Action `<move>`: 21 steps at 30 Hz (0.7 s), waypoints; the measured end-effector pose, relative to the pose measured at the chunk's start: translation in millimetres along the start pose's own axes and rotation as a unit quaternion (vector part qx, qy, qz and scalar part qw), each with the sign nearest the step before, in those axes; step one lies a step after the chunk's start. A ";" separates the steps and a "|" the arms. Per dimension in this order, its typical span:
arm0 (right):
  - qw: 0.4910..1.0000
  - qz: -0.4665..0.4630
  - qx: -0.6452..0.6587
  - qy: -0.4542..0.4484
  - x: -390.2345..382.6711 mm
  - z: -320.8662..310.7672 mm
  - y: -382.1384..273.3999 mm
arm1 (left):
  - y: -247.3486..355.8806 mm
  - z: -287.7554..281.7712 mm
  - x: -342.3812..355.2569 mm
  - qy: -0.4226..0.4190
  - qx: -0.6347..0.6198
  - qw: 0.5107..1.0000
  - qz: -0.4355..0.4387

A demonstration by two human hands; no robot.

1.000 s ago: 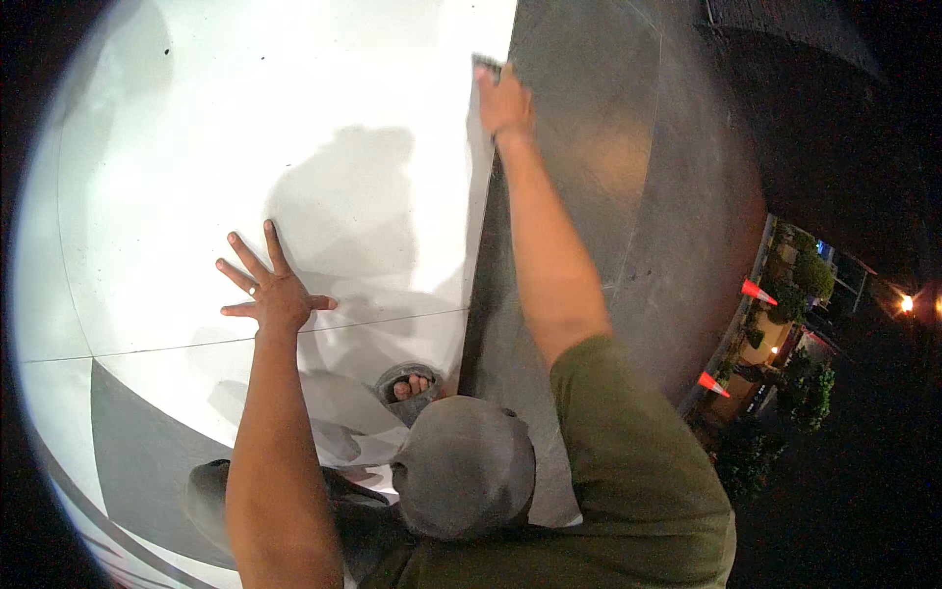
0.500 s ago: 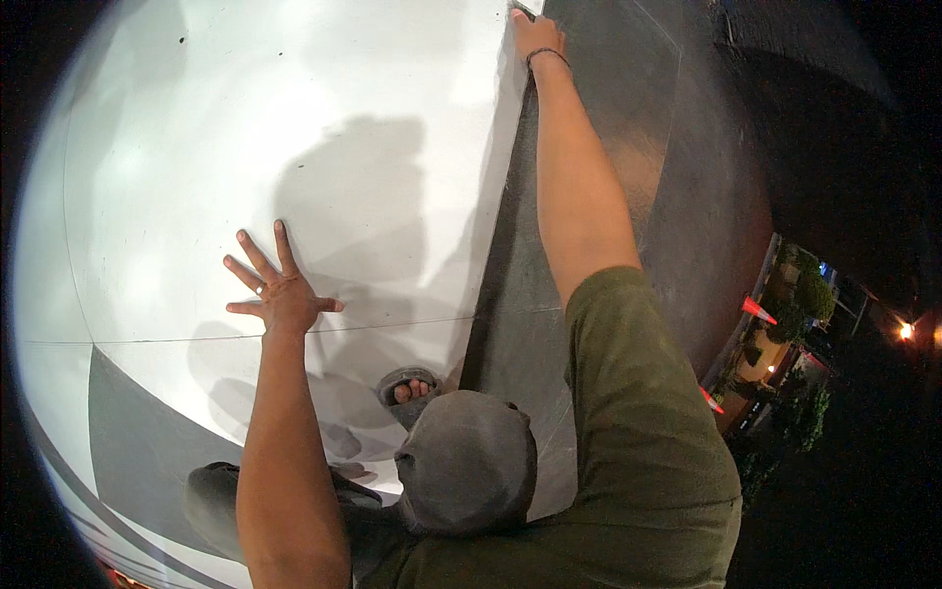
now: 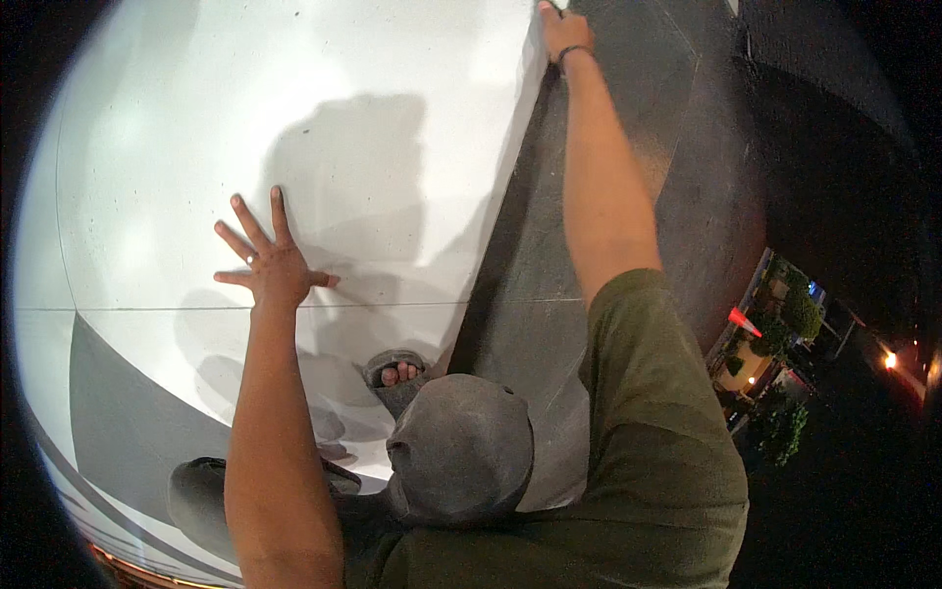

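My left hand [image 3: 279,270] lies flat on a smooth white surface [image 3: 186,128], fingers spread, with a ring on one finger. Nothing is in it. Far ahead, at the top of the picture, my right hand [image 3: 569,29] has its fingers curled at the border between the white surface and a dark grey one [image 3: 628,108]. The thumb points along the white side. Something small and dark shows by these fingers, but the picture's edge cuts it off. A dark band [image 3: 486,280] runs along that border towards me.
My bent knee in grey cloth [image 3: 461,442] and a sandalled foot [image 3: 397,371] are close below the hands. A thin seam [image 3: 383,304] crosses the white surface. To the right are an orange traffic cone [image 3: 746,322], shrubs [image 3: 780,432] and a bright lamp [image 3: 890,360] in darkness.
The whole view has shifted and tilted slightly. My left hand keeps its place on the white surface, and my right hand stays at the border, with little movement to see.
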State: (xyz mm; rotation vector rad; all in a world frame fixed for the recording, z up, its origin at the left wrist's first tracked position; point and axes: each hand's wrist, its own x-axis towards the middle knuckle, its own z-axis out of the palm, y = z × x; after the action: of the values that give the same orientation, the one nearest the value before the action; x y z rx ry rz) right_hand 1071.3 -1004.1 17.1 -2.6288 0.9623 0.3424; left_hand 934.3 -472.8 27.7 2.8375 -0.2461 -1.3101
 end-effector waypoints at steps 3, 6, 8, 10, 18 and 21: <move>0.996 -0.083 -0.034 0.011 -35.9 40.6 -35.5 | -29.5 -3.3 -1.0 -0.007 0.018 0.999 -0.040; 0.998 -0.041 -0.055 0.015 -98.6 25.8 -30.3 | -24.8 -4.6 3.0 0.011 0.014 1.000 -0.020; 0.997 -0.060 -0.036 0.041 -143.7 37.5 -7.0 | -21.5 -3.7 1.7 0.030 0.003 0.999 -0.014; 0.996 -0.068 -0.029 0.053 -196.9 62.2 -2.6 | -24.6 2.6 1.1 0.050 -0.004 0.998 -0.031; 0.997 -0.060 -0.023 -0.034 -397.4 100.6 21.0 | -62.7 50.4 8.7 0.344 -0.094 0.925 0.135; 0.992 -0.104 -0.037 -0.058 -457.4 109.5 68.6 | -78.6 79.0 -1.1 0.440 -0.078 0.864 0.234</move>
State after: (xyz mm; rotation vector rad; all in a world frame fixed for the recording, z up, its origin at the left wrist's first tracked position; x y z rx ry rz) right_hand 673.4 -746.6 51.9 -2.7100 0.6431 0.4818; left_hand 884.8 -390.3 -28.5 2.6382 -0.6848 0.0883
